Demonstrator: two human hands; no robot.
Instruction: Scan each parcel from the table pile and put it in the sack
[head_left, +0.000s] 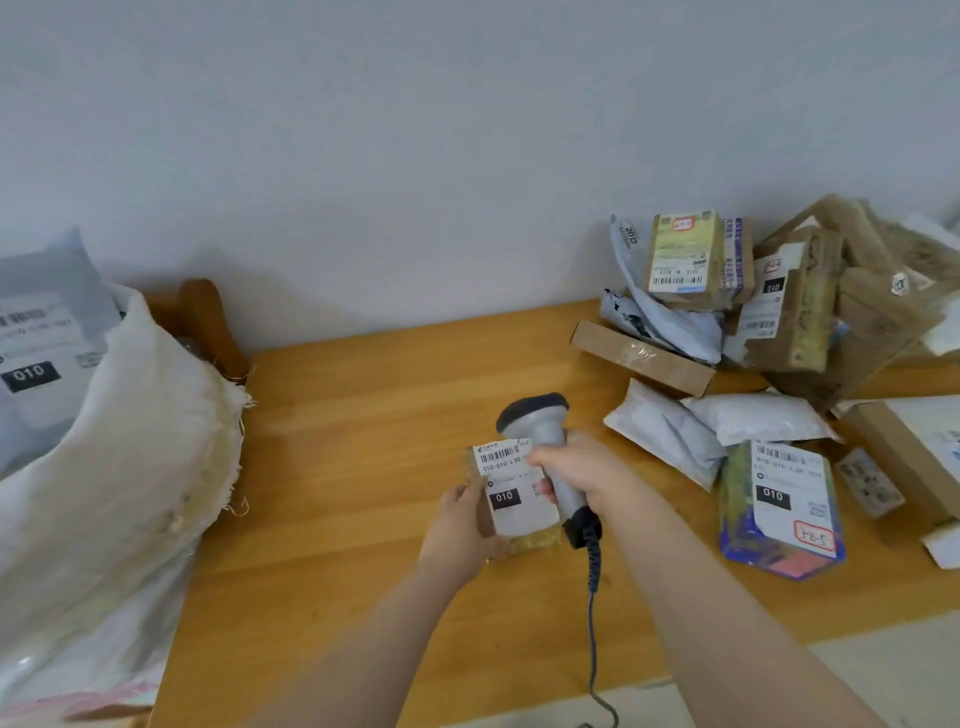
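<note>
We are facing a plain pale wall (415, 130) that is filling the whole upper half of the view. Below it a honey-coloured wooden tabletop (337, 426) is stretching from the middle out to the right edge, with a strip of pale floor (883, 675) showing at the lower right.

One off-white woven sack (145, 441) is standing open at the left end of the tabletop, its frayed rim facing us. One grey mailer (47, 312) with a black "010" label is lying in its mouth.

One pile (800, 322) of parcels is sitting at the far right against the wall: brown taped boxes, grey bags and a flat cardboard box (639, 358). They are overlapping, so we are counting roughly ten, not exactly. In front of it two white poly mailers (660, 431) are lying side by side, and one blue and yellow packet (779, 509) is lying just beside them.

Near the middle, one small brown parcel (519, 514) with a white "010" label is facing up. The left hand (462, 525) is gripping it by its left edge. Whether it is resting on the wood we cannot tell.

The right hand (582, 467) is wrapping round the handle of one grey barcode scanner (540, 423), whose dark head is pointing away from us. Its one coiled cable (592, 597) is hanging down.
</note>
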